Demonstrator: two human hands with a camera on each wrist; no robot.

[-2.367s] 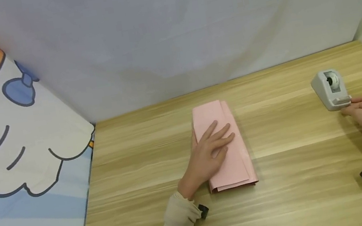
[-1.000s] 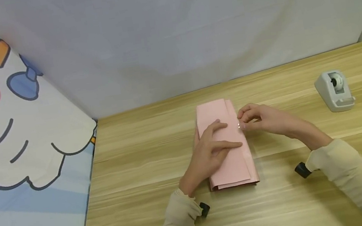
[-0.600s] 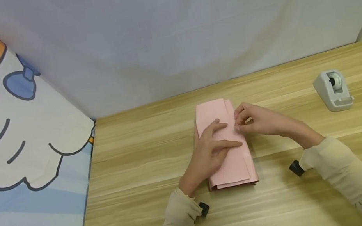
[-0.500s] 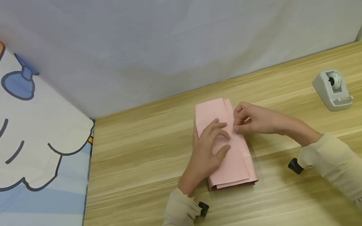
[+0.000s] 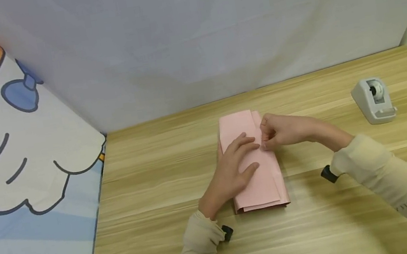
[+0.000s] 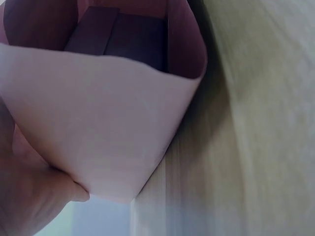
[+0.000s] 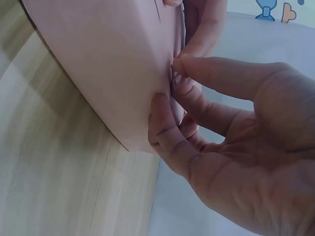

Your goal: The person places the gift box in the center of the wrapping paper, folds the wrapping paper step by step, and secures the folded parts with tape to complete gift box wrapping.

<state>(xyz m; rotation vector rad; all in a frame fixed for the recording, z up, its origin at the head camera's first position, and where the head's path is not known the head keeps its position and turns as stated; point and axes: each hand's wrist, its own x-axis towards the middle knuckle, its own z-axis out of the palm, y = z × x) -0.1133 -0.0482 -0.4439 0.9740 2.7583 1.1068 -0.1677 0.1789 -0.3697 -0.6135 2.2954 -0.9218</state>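
Now, from the left, a cartoon-printed cloth borders the table's left edge, and near the middle of the table comes the left hand, laid over a pink paper parcel, fingers loosely spread, thumb well apart, gripping nothing, just resting on top. The parcel lies lengthwise, its far end near the table's back edge, its near end gaping; the left wrist view peers in at a dark box-like thing. Down the parcel's right side runs the free edge of the top flap, and that's where the action is: the right hand, thumb and forefinger in a narrow pinch on what looks like a bit of clear tape, another fingertip touching the parcel's side. Done well, this step seems to want a steady left palm to keep the flap flat, with the tape half on the flap, half on the layer beneath, and smoothed outward from the seam; a sideways drag could wrinkle the paper, and easing the left hand too soon might let the flap lift. Furthest right, near the table's back right corner, a grey tape dispenser sits well apart from both hands.
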